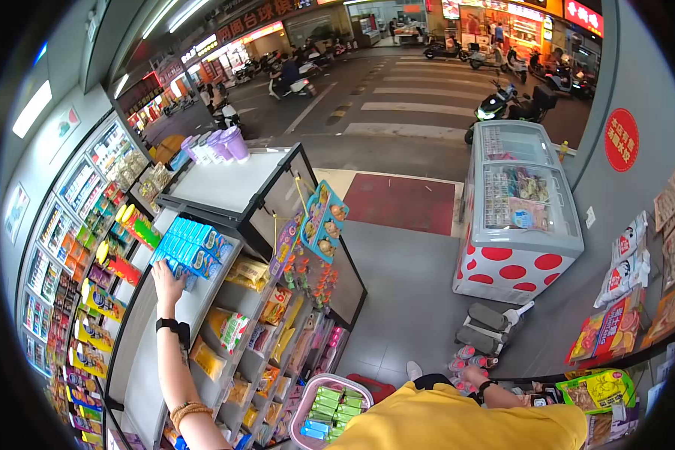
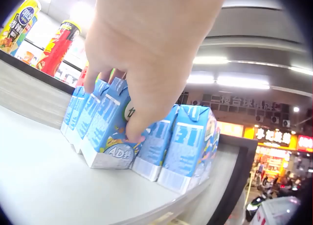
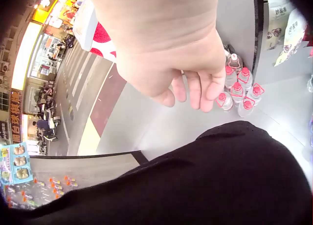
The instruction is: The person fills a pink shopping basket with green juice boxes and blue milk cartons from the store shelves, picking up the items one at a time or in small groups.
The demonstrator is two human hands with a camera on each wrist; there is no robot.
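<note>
Blue drink cartons (image 1: 195, 238) stand in tight rows on the pale top (image 1: 144, 367) of a snack shelf, left of centre in the head view. My left hand (image 1: 168, 283) reaches down onto the near end of the group. In the left wrist view its thumb (image 2: 139, 119) lies against the front of one blue carton (image 2: 101, 124), with the fingers over the far side, pinching it. More cartons (image 2: 182, 146) stand right beside that one. Low by my body, my right hand (image 3: 171, 63) hangs with fingers loosely bent and holds nothing.
Snack canisters (image 1: 139, 226) line the left side. Below the shelf top, tiers hold bagged snacks (image 1: 229, 330). A pink basket (image 1: 298, 427) of small packs sits on the floor. Bottles with red caps (image 3: 238, 90) stand near my right hand. A chest freezer (image 1: 517, 259) is at right.
</note>
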